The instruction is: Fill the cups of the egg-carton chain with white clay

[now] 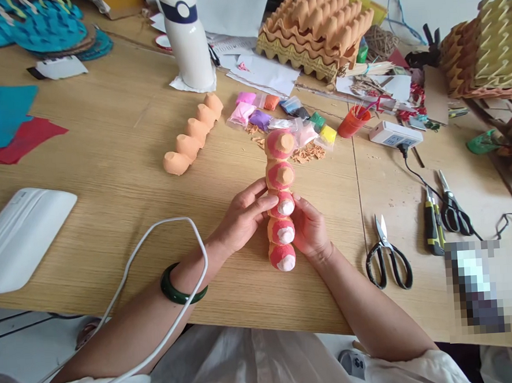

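A strip of egg carton cups [281,175], coloured red around its bumps, is held upright between my hands above the table. Its two far tips are bare orange; the three nearer ones are covered in white or pale pink. My left hand [245,212] grips the strip's left side, thumb lying on the middle cup. From the right, my right hand [311,225] holds the same strip at the middle, its fingers partly hidden behind. An uncoloured orange carton strip [194,134] lies to the left. Beyond the held strip are small bags of coloured clay, including a purple one [260,120] and a yellow one [327,134].
Black-handled scissors [387,253], a cutter [432,221] and a power strip [395,134] lie at right. A white bottle [188,45] and stacked egg trays [315,32] stand behind. A white cable [132,257] crosses my left forearm.
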Motion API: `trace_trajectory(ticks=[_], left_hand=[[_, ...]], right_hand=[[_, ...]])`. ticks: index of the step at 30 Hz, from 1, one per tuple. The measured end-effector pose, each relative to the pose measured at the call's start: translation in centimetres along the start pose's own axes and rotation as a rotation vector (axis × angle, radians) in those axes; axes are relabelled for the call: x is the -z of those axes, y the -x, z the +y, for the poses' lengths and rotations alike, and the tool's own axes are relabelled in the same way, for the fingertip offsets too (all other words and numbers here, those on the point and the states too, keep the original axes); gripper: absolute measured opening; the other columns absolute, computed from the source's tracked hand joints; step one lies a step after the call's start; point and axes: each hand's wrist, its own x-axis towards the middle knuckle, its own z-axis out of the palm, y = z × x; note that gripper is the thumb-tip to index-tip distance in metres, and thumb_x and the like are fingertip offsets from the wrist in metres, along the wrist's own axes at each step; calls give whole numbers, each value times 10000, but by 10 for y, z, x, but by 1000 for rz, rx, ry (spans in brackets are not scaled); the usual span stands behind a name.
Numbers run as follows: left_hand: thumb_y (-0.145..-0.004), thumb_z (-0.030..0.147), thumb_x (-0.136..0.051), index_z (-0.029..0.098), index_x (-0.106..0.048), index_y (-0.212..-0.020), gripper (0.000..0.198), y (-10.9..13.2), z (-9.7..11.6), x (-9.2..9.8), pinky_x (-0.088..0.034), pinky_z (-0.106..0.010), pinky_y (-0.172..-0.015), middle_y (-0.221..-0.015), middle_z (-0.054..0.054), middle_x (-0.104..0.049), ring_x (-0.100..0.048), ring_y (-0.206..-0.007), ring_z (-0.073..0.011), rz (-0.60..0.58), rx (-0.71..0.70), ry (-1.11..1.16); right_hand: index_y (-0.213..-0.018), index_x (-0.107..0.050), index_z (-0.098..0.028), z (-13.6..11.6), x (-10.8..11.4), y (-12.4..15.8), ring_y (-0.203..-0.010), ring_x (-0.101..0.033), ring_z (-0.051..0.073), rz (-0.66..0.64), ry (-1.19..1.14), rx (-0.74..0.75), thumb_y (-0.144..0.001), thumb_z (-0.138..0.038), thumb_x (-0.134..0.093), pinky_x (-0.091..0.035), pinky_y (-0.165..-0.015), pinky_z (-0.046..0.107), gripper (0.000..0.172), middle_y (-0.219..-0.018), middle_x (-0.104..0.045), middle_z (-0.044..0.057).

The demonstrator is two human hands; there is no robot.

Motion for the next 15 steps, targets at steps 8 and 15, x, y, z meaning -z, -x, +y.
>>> trace_trajectory(ticks=[8, 15], left_hand=[[-751, 299, -941, 200, -755, -1042, 359, -1, 1, 1, -529, -268, -758, -946, -7, -700, -620, -849, -150, 35, 59, 72], [-770, 250, -834, 207, -687, -1169, 428, -3, -1, 3, -550, -266, -816, -1017, 9, -691, -634, -890, -146, 191, 63, -42]], right_hand=[[-686, -602, -231, 4, -4, 3, -657, -443, 149, 17, 68, 105, -765, -504, -854, -409, -650, 308, 380, -688, -565, -26], [-641, -500, -247, 5, 4, -6, -600, -376, 144, 121, 552, 232, -862, -730, -737, -315, -573, 321, 582, -601, -450, -39]])
